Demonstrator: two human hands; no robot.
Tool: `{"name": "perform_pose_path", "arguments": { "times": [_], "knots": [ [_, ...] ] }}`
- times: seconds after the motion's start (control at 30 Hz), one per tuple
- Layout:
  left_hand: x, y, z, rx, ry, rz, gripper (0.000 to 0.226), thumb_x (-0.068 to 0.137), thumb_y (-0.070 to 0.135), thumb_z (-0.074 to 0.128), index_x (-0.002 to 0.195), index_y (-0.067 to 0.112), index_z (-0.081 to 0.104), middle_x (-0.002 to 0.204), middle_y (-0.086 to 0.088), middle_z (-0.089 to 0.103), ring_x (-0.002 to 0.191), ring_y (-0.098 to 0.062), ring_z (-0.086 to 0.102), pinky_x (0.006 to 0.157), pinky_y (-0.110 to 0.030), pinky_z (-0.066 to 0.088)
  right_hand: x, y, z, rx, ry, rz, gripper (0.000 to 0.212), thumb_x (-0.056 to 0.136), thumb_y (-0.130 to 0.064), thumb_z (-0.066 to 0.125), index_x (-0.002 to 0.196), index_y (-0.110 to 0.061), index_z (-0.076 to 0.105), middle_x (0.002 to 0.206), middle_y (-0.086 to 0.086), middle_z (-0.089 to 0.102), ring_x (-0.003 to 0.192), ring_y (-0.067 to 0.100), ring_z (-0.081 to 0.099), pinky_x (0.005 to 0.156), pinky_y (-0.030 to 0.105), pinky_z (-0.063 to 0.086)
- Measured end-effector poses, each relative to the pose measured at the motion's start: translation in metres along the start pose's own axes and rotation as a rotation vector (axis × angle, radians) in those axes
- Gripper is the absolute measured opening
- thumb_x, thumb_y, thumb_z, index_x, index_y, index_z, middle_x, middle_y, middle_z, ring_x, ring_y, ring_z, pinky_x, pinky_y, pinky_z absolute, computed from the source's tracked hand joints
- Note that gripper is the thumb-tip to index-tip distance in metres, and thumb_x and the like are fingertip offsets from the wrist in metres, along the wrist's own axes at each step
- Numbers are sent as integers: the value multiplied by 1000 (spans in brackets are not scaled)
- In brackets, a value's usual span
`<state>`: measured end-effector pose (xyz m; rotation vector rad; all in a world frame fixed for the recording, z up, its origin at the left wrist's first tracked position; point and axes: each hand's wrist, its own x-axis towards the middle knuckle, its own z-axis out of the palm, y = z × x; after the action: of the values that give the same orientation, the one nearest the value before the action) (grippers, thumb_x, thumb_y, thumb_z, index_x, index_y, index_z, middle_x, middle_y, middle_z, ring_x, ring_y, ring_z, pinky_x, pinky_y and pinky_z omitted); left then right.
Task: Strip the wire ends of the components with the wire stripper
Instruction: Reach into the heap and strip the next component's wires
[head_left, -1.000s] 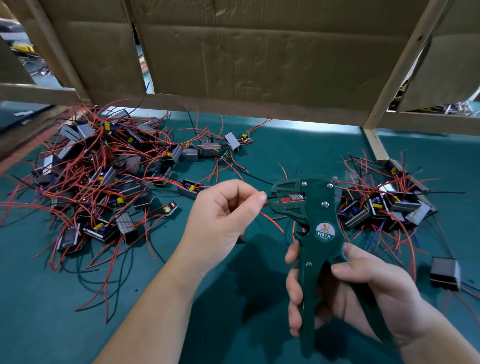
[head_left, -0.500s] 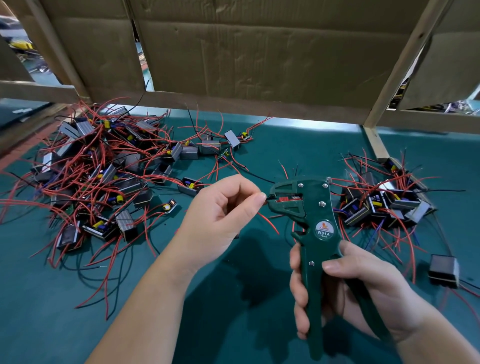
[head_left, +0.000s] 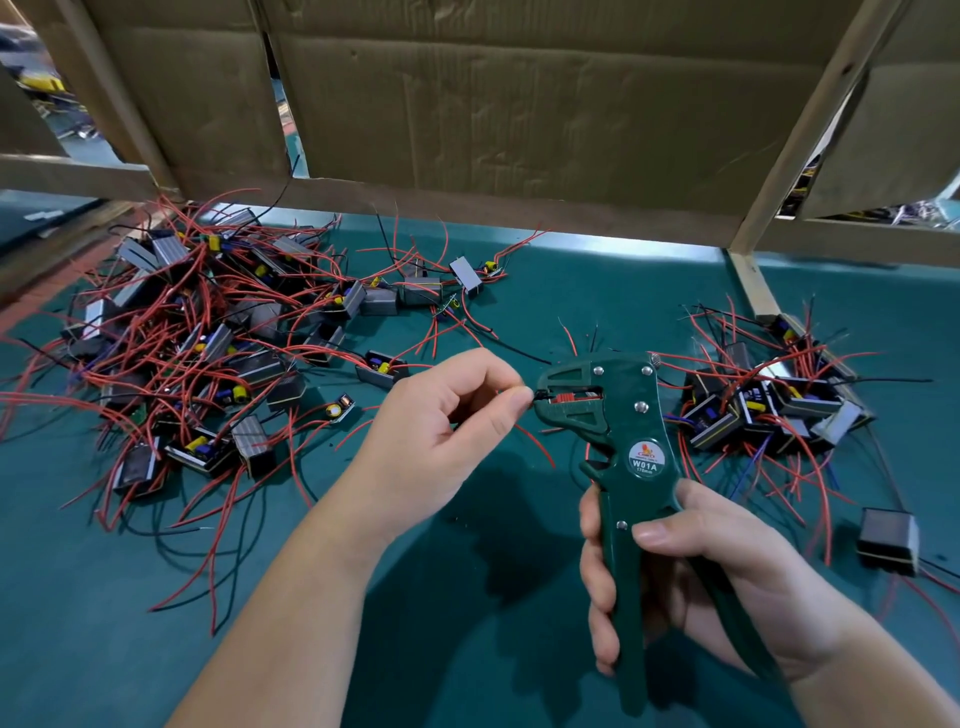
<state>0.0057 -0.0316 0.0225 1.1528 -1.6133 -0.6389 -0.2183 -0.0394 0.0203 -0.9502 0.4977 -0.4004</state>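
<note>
My right hand (head_left: 691, 582) grips the handles of a dark green wire stripper (head_left: 618, 426), held upright with its jaws pointing left. My left hand (head_left: 441, 431) pinches a thin black wire end between thumb and forefinger and holds it at the stripper's jaw opening (head_left: 543, 396). A red wire (head_left: 535, 441) hangs down from under the left hand. The component the wires belong to is hidden behind my left hand.
A large tangled pile of small boxed components with red and black wires (head_left: 208, 343) lies at the left of the green table (head_left: 467, 597). A smaller pile (head_left: 769, 405) lies at the right, with one lone component (head_left: 885, 540) nearer. A cardboard and wood partition (head_left: 519, 104) closes the back.
The stripper has shifted slightly left and down, closer to my left hand. The black wire end now sits in the jaws.
</note>
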Motion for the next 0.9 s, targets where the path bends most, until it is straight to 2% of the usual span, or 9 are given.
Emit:
{"name": "perform_pose_path", "arguments": {
  "times": [0.2,0.43,0.53,0.67,0.8,0.9],
  "knots": [
    [0,0,-2,-50,-26,-17,14,89,37,52,82,26,56,61,12,43,53,-7,38,51,-23,36,-1,-1,0,-8,-26,1,34,71,-26,71,99,-9,61,77,22,60,66,37,63,63,42,45],
    [0,-1,-1,-27,-24,-3,15,91,35,52,83,24,56,60,14,43,53,-4,37,52,-18,36,1,2,3,-1,44,-11,28,71,-25,69,93,-8,62,71,23,58,60,36,62,68,52,40],
    [0,-3,-2,75,-2,14,14,95,30,53,83,24,55,58,13,43,52,-3,37,52,-15,32,5,8,15,15,133,-24,32,71,-34,73,85,-8,59,64,22,54,51,32,57,60,44,45],
    [-1,-7,2,268,-10,-18,16,96,30,46,87,24,56,64,1,51,55,-14,46,53,-25,38,14,12,23,42,385,-62,37,70,-41,71,72,-8,52,52,16,41,32,23,41,43,32,43],
    [-1,-8,4,273,-32,-29,13,93,28,49,82,26,54,70,3,56,62,-15,47,58,-23,38,11,7,17,37,354,-15,36,70,-45,68,70,-10,57,53,15,42,33,24,42,44,34,45],
    [-1,-12,-3,271,16,-41,14,90,30,53,77,25,55,66,6,55,56,-12,45,54,-18,36,12,1,12,68,346,-21,23,69,-32,69,72,-10,62,58,16,48,41,28,48,47,39,48]
  ]
}}
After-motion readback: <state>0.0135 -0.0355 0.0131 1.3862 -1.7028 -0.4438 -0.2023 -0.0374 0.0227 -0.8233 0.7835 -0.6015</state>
